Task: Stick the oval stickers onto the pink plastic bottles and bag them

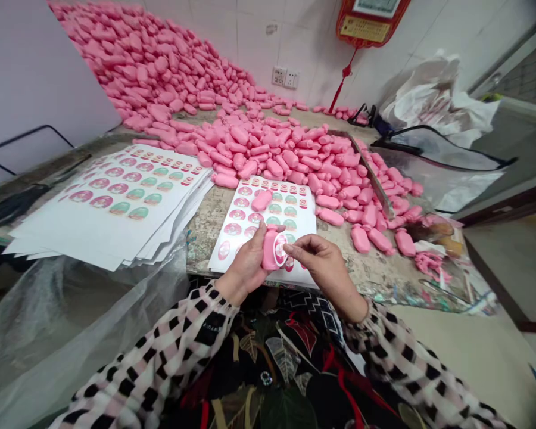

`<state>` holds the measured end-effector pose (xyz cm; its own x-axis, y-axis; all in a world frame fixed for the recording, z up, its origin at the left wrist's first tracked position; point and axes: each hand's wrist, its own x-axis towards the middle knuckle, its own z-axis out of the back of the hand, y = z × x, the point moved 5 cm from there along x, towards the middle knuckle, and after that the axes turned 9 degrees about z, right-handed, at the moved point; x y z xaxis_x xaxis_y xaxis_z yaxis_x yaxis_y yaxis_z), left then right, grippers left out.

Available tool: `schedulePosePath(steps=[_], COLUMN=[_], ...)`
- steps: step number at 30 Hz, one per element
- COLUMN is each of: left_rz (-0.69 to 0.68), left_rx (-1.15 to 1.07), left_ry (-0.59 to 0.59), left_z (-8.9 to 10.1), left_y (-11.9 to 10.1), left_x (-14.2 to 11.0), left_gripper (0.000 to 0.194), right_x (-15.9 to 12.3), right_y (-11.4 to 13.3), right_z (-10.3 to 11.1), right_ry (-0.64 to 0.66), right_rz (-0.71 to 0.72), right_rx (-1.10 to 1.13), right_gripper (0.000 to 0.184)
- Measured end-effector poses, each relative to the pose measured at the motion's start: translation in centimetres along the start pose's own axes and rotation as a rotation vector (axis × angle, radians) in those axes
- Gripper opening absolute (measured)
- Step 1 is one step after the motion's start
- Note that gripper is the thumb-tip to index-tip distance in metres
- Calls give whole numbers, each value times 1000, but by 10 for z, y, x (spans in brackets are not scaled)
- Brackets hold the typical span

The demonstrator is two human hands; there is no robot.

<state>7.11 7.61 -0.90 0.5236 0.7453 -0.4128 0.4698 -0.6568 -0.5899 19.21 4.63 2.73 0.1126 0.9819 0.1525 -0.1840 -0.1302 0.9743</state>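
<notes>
My left hand [247, 262] is closed around a small pink plastic bottle [269, 252], held above the table's front edge. An oval pink-and-white sticker [280, 249] lies over the bottle's face. With thumb and forefinger pinched, my right hand [324, 262] grips the sticker's right edge. Beneath both hands is a sheet of stickers [226, 229] in rows of pink, green and red labels. Another pink bottle [261, 201] rests on that sheet, just beyond my left hand.
Pink bottles [250, 143] are heaped across the table's back and up the left wall. A stack of sticker sheets [71, 229] lies at left. A wooden strip [373, 182] divides bottles on the right. Plastic bags [438, 158] stand at far right; clear plastic [84, 322] hangs at front left.
</notes>
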Motion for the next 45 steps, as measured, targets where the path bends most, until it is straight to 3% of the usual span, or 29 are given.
schedulePosePath(steps=[13,45], left_rz=[-45,-81], left_rx=[65,65], left_ry=[-17,6], left_z=[-4,2], left_y=[1,6], left_x=[0,5], left_gripper=[55,53], right_x=[-2,0], right_y=[-10,-21], right_z=[-10,-10], right_ry=[34,46], right_rz=[28,-9], right_rx=[-17,-77], right_gripper=[25,25])
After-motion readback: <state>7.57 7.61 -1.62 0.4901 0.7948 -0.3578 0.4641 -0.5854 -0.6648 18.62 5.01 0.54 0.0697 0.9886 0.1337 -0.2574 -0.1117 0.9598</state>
